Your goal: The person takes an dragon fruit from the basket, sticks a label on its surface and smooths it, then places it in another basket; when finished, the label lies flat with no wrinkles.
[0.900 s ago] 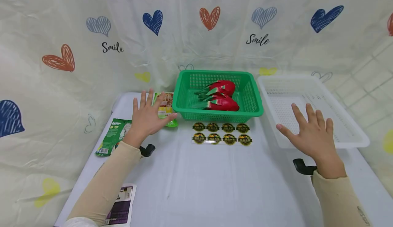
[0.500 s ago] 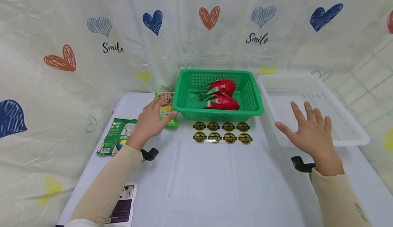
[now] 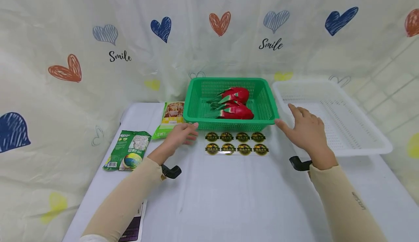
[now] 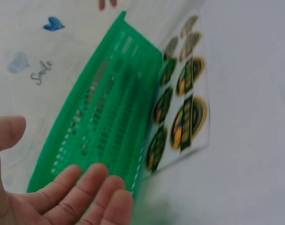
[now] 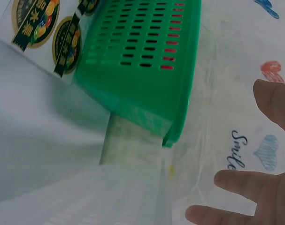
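A green plastic basket [image 3: 229,125] stands at the back of the table with red dragon fruits [image 3: 236,110] lying in it. My left hand [image 3: 180,137] is just in front of the basket's near left corner, fingers relaxed and holding nothing. In the left wrist view its fingers [image 4: 88,197] spread beside the basket's perforated side [image 4: 109,108]. On the other side my right hand [image 3: 306,131] hovers over the left edge of the white basket [image 3: 356,151], its thumb right at the green basket's near right corner. Its fingers [image 5: 241,185] are apart and hold nothing.
A sheet of round stickers [image 3: 237,144] lies in front of the green basket. Left of it are a yellow-green food packet [image 3: 171,116] and a green packet [image 3: 129,149]. A purple-and-white packet [image 3: 134,227] lies near the front left, partly under the left forearm.
My left hand has come down and right, off the food packet to the green basket's corner. My right hand has moved left from over the white basket toward the green one.
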Demonstrator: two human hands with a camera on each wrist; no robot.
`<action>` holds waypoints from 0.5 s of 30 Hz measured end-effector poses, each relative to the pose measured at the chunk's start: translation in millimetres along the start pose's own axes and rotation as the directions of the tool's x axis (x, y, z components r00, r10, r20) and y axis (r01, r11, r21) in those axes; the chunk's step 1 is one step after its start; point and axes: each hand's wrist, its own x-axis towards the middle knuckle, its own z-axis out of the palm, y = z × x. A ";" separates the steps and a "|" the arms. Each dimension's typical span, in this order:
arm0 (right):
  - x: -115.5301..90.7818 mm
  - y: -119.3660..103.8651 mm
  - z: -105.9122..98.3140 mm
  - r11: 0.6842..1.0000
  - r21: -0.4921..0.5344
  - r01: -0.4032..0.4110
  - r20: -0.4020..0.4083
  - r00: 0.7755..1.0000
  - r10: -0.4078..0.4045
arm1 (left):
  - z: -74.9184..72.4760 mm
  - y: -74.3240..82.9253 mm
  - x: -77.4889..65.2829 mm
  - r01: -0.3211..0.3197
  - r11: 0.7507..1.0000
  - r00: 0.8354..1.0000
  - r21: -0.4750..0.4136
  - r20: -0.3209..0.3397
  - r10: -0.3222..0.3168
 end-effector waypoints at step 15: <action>71.7 -62.9 26.1 0.989 0.135 0.055 0.219 0.972 -0.084 | 25.5 2.0 24.4 0.066 0.877 0.994 -0.476 0.103 -0.019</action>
